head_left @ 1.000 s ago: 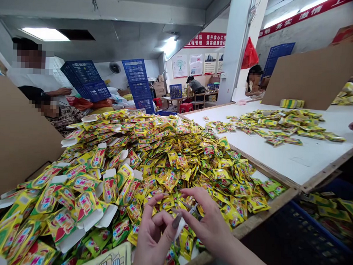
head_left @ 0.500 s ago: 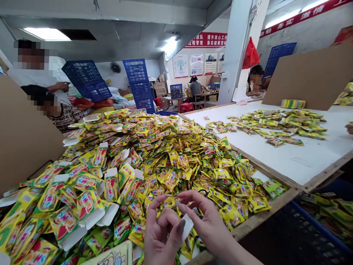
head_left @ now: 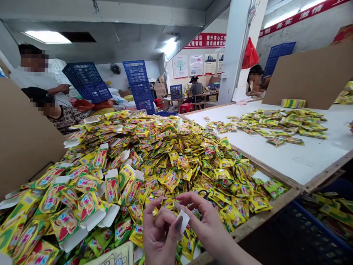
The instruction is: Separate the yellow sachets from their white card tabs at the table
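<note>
- Higher than a second ago, a white slip (head_left: 185, 222) stands between left hand (head_left: 161, 234) and right hand (head_left: 205, 222).
- The left hand pinches it; whether the curled right hand does, I cannot tell.
- Behind, yellow packets (head_left: 171, 179) heap the counter (head_left: 280, 202).

Before us, a fan (head_left: 115, 69) shows between stacked crates (head_left: 136, 84) as a person (head_left: 197, 88) sits at a far table (head_left: 167, 98) near stools (head_left: 186, 108); posters (head_left: 196, 65) line the wall (head_left: 217, 27) beneath a banner (head_left: 207, 40), a bag (head_left: 248, 54) hangs by a pillar (head_left: 231, 53), and cardboard (head_left: 311, 75) stands to our right.
</note>
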Available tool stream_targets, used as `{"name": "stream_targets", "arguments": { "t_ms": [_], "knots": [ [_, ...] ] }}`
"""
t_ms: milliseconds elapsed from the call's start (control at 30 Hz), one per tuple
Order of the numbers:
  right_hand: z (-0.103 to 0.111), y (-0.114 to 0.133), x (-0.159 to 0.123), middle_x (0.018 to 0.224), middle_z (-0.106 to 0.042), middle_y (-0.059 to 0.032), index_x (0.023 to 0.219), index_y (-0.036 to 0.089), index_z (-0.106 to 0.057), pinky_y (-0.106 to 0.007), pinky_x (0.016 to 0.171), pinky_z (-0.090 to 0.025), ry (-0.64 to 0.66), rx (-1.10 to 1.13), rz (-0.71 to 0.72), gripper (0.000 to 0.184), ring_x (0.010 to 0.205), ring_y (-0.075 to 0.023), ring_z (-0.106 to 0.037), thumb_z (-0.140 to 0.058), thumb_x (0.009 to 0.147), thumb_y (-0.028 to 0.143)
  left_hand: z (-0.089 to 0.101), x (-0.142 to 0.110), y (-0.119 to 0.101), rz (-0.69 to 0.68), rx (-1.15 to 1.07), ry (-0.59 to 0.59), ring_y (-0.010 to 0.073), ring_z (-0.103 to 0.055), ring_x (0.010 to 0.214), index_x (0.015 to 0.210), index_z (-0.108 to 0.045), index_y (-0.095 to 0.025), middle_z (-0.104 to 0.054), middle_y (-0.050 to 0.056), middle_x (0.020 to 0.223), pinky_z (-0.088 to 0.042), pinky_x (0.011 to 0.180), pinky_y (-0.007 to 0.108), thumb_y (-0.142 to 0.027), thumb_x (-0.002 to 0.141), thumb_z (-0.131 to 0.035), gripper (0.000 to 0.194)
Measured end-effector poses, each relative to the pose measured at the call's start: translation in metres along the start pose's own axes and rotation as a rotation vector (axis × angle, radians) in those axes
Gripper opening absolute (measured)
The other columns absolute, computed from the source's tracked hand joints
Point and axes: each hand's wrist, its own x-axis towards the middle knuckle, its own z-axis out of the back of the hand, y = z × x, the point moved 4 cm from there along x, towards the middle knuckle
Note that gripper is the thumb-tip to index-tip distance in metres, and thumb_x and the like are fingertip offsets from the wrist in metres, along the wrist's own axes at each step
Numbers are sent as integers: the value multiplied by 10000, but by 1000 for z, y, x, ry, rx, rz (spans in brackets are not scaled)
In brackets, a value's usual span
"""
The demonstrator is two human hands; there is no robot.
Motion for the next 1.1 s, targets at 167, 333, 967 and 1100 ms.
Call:
{"name": "stream_targets", "arguments": {
  "t_ms": [167, 333, 967, 1100],
  "knots": [
    [0, 3, 1, 851, -653, -42, 948, 188, -618, -301, 727, -470, 1, 14, 18, 244, 781, -172, -589, -548, 831, 390, -1, 0, 0, -29, 31, 17, 103, -537, 570, 1056, -415, -263, -572, -109, 516, -438, 725, 220, -372, 668, -740, 518],
    [2, 4, -1, 871, -657, -46, 954, 191, -619, -304, 730, -469, 9, 21, 34, 260, 787, -176, -591, -570, 810, 402, 0, 2, 1, -15, 83, 39, 108, -552, 606, 1078, -392, -262, -578, -108, 524, -428, 781, 240, -363, 677, -730, 534],
    [25, 4, -20, 1239, -522, -100, 1220, 244, -455, -435, 995, -371, -8, -449, 271, 580, 1185, -279, -446, -697, 707, 368, 39, 6, 45, 695, 36, 447, 212, -667, 679, 1089, -553, -138, -674, 163, 898, -472, 458, 222, -845, 509, -451, 919],
    [30, 11, -30, 1216, -565, -109, 1269, 230, -446, -467, 1021, -343, 115, -606, 473, 751, 1202, -312, -435, -736, 627, 492, 42, -26, 48, 1118, -158, 672, 111, -672, 579, 1021, -629, -81, -700, 138, 747, -454, 512, 131, -666, 758, -437, 669]
  ]
}}
